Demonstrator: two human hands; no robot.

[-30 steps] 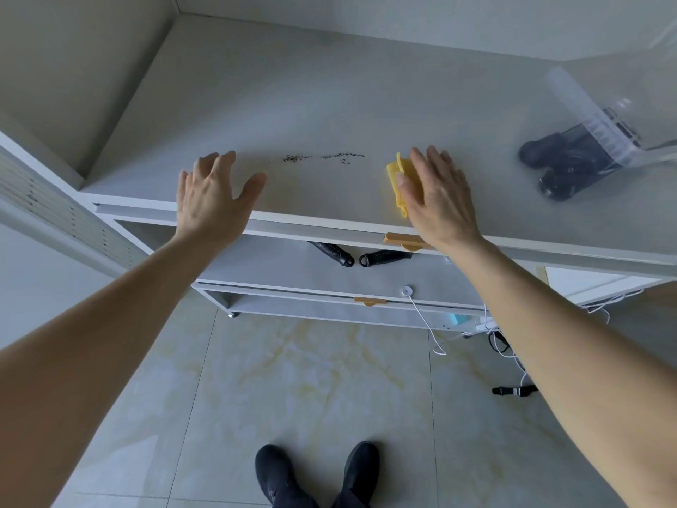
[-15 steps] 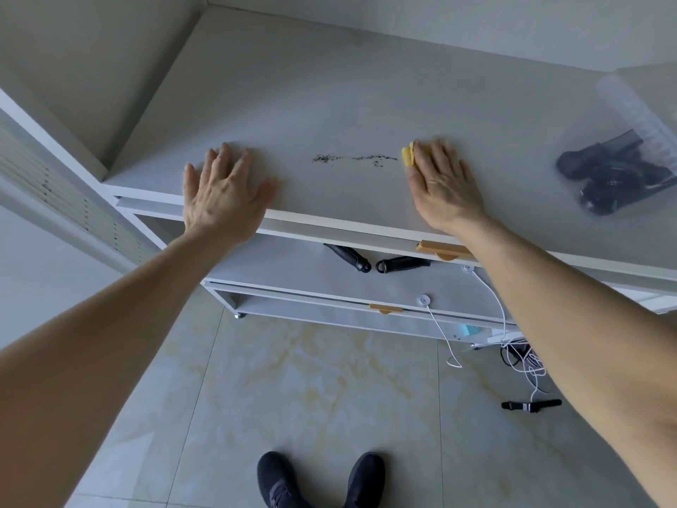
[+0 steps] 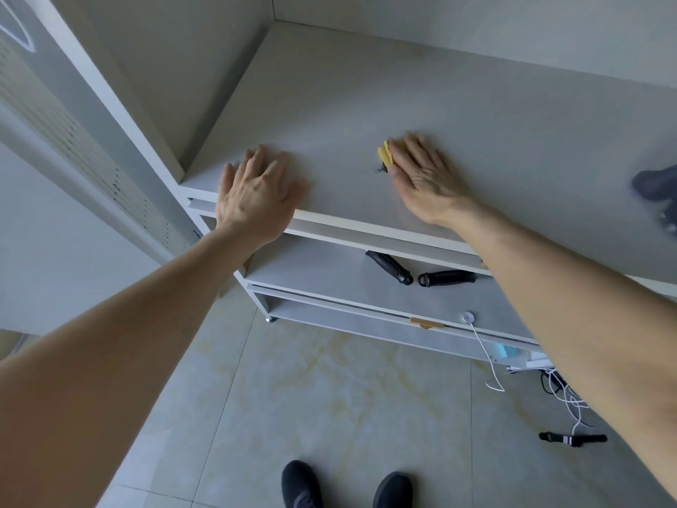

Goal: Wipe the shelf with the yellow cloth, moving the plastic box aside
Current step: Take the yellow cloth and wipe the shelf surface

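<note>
Pressing flat on the shelf (image 3: 476,115), the right hand (image 3: 425,177) covers most of the cloth (image 3: 385,155), whose yellow edge shows at the fingertips' left side. Its grip is spread, fingers straight and pushing the cloth down rather than pinching it. A small dark smudge of dirt (image 3: 381,169) lies just beside the cloth's near edge. The left hand (image 3: 256,192) rests palm down on the shelf's near left corner, fingers spread, holding nothing. At the far right edge of view a blurred dark object (image 3: 654,185) sits on the shelf; whether it is in the box cannot be told. Two black handles (image 3: 417,275) lie on the lower shelf (image 3: 315,273). Below, shoes (image 3: 344,485) stand on the tiled floor (image 3: 329,397), with white cables (image 3: 564,394) at right.
</note>
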